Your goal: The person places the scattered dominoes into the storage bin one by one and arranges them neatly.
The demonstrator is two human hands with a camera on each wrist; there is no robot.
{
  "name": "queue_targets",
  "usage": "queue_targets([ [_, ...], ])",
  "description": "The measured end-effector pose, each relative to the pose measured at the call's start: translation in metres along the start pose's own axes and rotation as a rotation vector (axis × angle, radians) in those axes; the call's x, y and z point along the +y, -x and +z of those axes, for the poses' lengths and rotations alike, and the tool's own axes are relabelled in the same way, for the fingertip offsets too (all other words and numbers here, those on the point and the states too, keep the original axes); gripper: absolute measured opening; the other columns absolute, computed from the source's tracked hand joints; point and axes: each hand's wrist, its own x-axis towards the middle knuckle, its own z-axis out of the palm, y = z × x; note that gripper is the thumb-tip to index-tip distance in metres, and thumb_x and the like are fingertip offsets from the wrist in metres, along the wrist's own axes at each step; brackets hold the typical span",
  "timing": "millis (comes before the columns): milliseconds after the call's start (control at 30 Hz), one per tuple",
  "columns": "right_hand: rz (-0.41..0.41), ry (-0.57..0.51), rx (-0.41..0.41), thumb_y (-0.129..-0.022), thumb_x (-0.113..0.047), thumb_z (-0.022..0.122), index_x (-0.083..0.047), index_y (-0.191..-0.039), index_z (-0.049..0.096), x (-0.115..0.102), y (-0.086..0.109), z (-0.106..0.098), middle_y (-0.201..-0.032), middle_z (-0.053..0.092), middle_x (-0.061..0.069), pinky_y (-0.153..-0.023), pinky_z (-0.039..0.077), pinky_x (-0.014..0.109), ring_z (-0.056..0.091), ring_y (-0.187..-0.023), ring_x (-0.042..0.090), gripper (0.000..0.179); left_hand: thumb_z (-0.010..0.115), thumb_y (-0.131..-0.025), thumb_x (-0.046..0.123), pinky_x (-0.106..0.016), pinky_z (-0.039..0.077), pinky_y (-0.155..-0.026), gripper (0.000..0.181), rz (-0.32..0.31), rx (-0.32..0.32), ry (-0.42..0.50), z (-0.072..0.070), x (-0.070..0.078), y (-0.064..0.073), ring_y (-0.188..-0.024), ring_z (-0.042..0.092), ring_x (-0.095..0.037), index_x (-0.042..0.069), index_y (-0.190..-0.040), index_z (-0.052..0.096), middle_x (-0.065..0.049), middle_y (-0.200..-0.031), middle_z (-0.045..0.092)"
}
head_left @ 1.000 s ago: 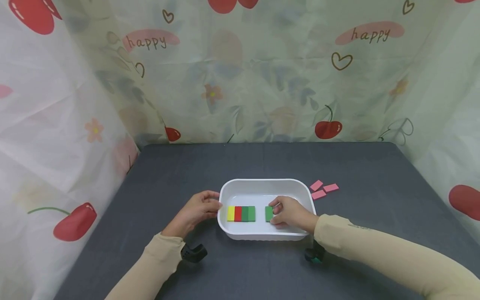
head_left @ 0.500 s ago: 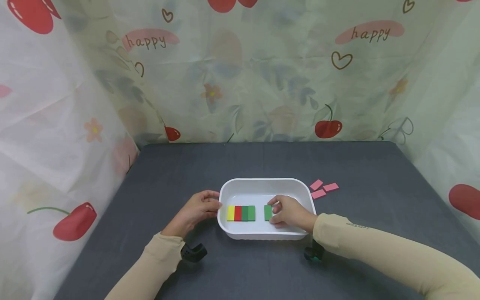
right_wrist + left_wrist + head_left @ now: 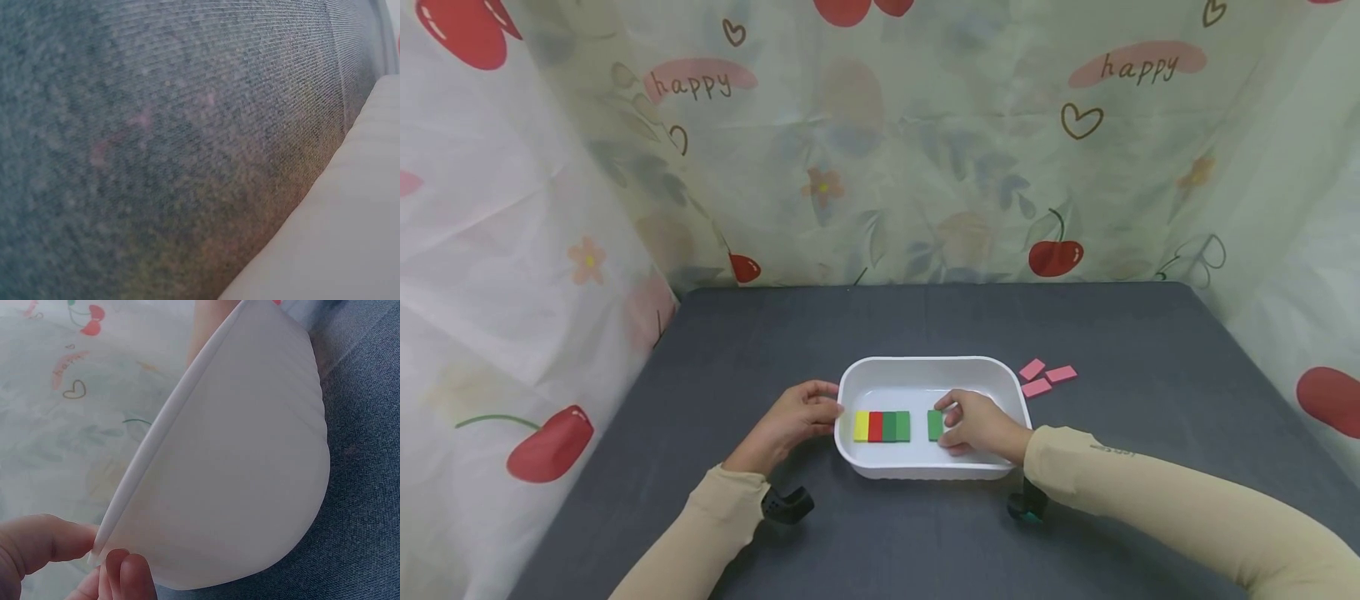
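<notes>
A pale fabric curtain (image 3: 910, 179) printed with cherries, hearts and the word "happy" encloses the dark grey, cloth-textured surface (image 3: 925, 321) behind and at both sides. Near its middle sits a white, round-cornered, plastic-looking tray (image 3: 917, 458).

The left hand (image 3: 786, 423) has its grip pinching the tray's left rim, thumb and fingers on opposite faces of the wall, probably to steady it while the other hand works inside.

The right hand (image 3: 981, 423) reaches over the right wall, its grip pinching a flat green rectangular tile (image 3: 935, 426) by its far and near ends. Held so, the tile's left long edge faces the row freely, which should suit lining it up; whether it touches the tray floor, I cannot tell.

That row lies to its left across a gap: a flat yellow rectangular tile (image 3: 861, 427), a flat red one (image 3: 876, 427) and two green ones (image 3: 896, 427), side by side, long edges together.

Three flat pink rectangular tiles (image 3: 1037, 388) lie loosely outside, just beyond the tray's right end. The right hand covers part of the tray floor, and the right wrist view shows only blurred cloth and white wall.
</notes>
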Motion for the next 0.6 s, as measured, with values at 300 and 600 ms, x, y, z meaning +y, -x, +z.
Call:
queue_targets([
  [300, 0.028, -0.041, -0.015, -0.075, -0.003, 0.080, -0.003, -0.125, 0.054, 0.0009, -0.0028, -0.0006, -0.091, 0.061, 0.009, -0.063, 0.056, 0.024, 0.061, -0.074, 0.016, 0.056, 0.068, -0.088, 0.013, -0.034, 0.058, -0.081, 0.039, 0.011, 0.007, 0.000, -0.0008, -0.0009, 0.0014, -0.081, 0.064, -0.019, 0.003, -0.124, 0.055, -0.017, -0.105, 0.068],
  [600, 0.027, -0.070, -0.037, -0.078, -0.002, 0.076, 0.004, -0.125, 0.054, 0.0032, 0.0034, -0.0065, -0.095, 0.066, 0.009, -0.074, 0.056, 0.029, 0.062, -0.080, 0.016, 0.053, 0.068, -0.088, 0.013, -0.033, 0.058, -0.081, 0.039, 0.002, 0.005, 0.006, 0.0004, -0.0020, 0.0001, -0.083, 0.065, -0.020, 0.004, -0.124, 0.055, -0.015, -0.105, 0.068],
])
